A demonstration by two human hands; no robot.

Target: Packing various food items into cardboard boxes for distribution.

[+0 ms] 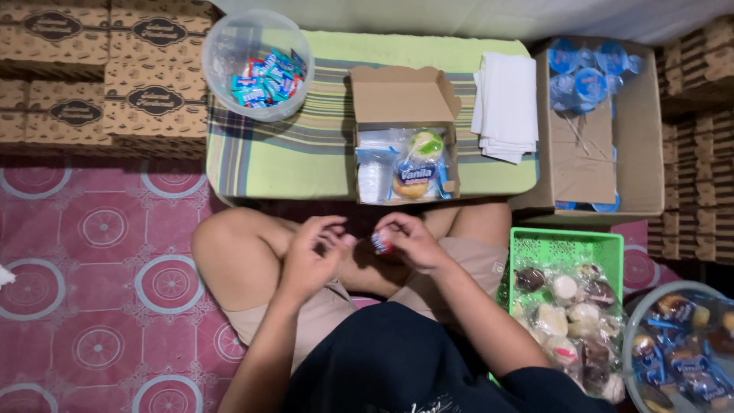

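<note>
My right hand (411, 241) pinches a small wrapped candy (380, 243) with red, white and blue on it, held over my lap. My left hand (313, 252) hovers close beside it, fingers curled and touching nothing I can make out. Just beyond both hands, on a low table with a striped green cloth (306, 145), stands an open cardboard snack box (404, 134). Inside it lie a wrapped vanilla bun (415, 177), a round green-topped cake (427, 142) and a clear packet (376, 172).
A clear plastic bowl of blue wrapped candies (258, 65) stands at the table's left, a stack of white napkins (506, 107) at its right. A carton of sealed water cups (592, 115), a green basket of wrapped cakes (569, 306) and a tub of buns (680, 352) sit right. Stacked printed boxes (99, 69) line the left.
</note>
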